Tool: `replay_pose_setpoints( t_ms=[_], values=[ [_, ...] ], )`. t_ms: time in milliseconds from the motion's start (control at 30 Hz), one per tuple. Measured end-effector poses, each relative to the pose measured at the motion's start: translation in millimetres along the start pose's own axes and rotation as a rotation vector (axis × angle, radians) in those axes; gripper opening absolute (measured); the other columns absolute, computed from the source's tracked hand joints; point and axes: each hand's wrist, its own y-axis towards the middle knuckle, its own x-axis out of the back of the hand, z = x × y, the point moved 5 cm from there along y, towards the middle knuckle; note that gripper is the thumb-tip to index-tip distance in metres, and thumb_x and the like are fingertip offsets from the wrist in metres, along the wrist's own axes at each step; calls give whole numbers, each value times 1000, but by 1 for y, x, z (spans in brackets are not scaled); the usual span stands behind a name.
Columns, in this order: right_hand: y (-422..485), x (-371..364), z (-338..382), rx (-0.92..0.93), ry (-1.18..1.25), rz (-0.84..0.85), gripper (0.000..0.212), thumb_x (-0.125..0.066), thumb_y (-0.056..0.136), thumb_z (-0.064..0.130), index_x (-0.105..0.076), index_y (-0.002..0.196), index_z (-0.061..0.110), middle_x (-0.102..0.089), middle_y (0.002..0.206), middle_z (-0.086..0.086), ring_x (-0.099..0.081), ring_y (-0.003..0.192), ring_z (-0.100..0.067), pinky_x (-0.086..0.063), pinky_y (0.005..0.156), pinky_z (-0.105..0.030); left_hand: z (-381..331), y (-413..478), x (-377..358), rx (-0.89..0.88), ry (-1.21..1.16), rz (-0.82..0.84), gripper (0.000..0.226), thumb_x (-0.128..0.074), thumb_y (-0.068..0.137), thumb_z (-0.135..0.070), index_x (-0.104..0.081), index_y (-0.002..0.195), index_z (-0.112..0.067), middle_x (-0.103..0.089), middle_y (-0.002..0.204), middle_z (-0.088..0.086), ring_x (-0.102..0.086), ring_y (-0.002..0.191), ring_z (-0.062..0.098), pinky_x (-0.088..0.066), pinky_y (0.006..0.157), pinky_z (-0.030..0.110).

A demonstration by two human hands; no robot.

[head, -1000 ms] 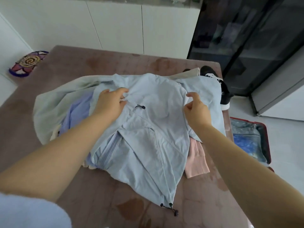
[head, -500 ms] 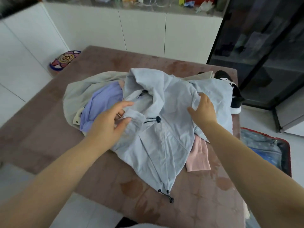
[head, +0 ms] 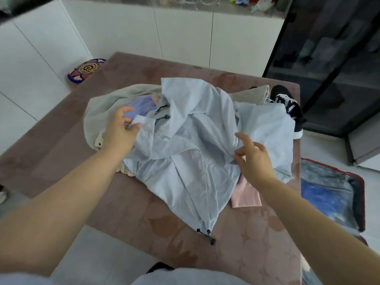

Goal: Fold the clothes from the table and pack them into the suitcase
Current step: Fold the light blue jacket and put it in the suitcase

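Note:
A light blue jacket (head: 197,153) with dark drawstring toggles lies crumpled on top of a clothes pile on the brown table (head: 61,153). My left hand (head: 121,130) pinches the jacket's white-edged cuff at the left side of the pile. My right hand (head: 253,159) hovers over the jacket's right side with fingers spread and fingertips touching the fabric. Under the jacket lie a pale grey-green garment (head: 102,112), a lilac garment (head: 139,108) and a pink garment (head: 246,196). The open red suitcase (head: 357,194) sits on the floor at the right, with blue clothing inside.
A black and white shoe (head: 290,108) rests at the table's far right edge. A patterned round cushion (head: 86,70) lies on the floor at the far left. White cabinets stand behind the table. A dark glass cabinet (head: 329,58) stands at the right.
My left hand moved left along the jacket and took hold of its cuff. My right hand lifted off the fabric, moved nearer and opened. The view drew back from the table.

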Motion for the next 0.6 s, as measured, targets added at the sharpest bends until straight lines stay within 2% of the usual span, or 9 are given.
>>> replay_pose_setpoints(
  t_ms=[67,133,233,333,400,433,467,533,600],
  values=[
    [-36,-13,-10,45,-81,91,56,-57,88,5,-36,139,17,-70,83,4,-62,87,-15,-27,109,-31,-19,12,-25,-108,102,98,33,-56,88,-5,-54,120,-14,-61,96,-3,-54,85,9,-40,75,13],
    [-67,-24,-27,45,-131,142,70,-63,82,3,-29,140,21,-70,71,5,-67,77,-15,-34,108,-37,-41,19,-53,-236,227,196,33,-51,87,-2,-60,116,-13,-60,110,-1,-54,101,13,-40,89,23],
    [-105,-27,-41,60,-171,176,82,-65,66,0,-26,136,18,-66,59,11,-66,65,-14,-43,96,-33,-76,29,-91,-366,364,258,44,-42,79,-24,-61,118,-15,-59,115,11,-52,108,31,-36,97,36],
    [-128,-26,-43,93,-269,136,83,-57,55,7,-36,134,11,-61,52,11,-62,56,-11,-44,88,-22,-103,37,-124,-502,628,225,57,-49,84,-37,-40,138,-24,-32,146,9,-28,133,34,-15,110,42],
    [-132,-21,-40,90,-284,113,74,-53,63,15,-36,135,10,-61,53,12,-62,56,-11,-38,90,-22,-117,47,-142,-561,743,207,70,-57,86,-36,-22,147,-29,-10,156,10,-6,143,32,2,114,45],
    [-129,-16,-37,90,-285,87,65,-50,70,24,-39,133,12,-62,56,13,-62,56,-8,-42,88,-21,-120,55,-149,-547,796,233,72,-57,87,-38,-19,148,-30,-11,156,10,-7,143,31,4,114,46],
    [-124,-8,-32,84,-278,45,57,-48,75,33,-43,129,14,-62,60,15,-61,57,-6,-47,80,-21,-120,63,-156,-516,848,285,69,-57,87,-40,-23,146,-29,-24,153,10,-17,142,30,1,114,45],
    [-104,17,-15,70,-208,-82,41,-48,81,40,-49,116,19,-63,67,15,-60,56,-5,-47,60,-18,-115,75,-165,-466,895,406,47,-58,89,-35,-46,133,-24,-53,134,7,-44,126,26,-16,110,37],
    [-76,47,1,76,-140,-221,27,-49,85,36,-54,104,19,-63,73,11,-60,60,-10,-40,55,-17,-114,73,-162,-501,826,478,29,-60,88,-25,-59,117,-20,-61,121,7,-54,112,27,-33,93,32]
  ],
)
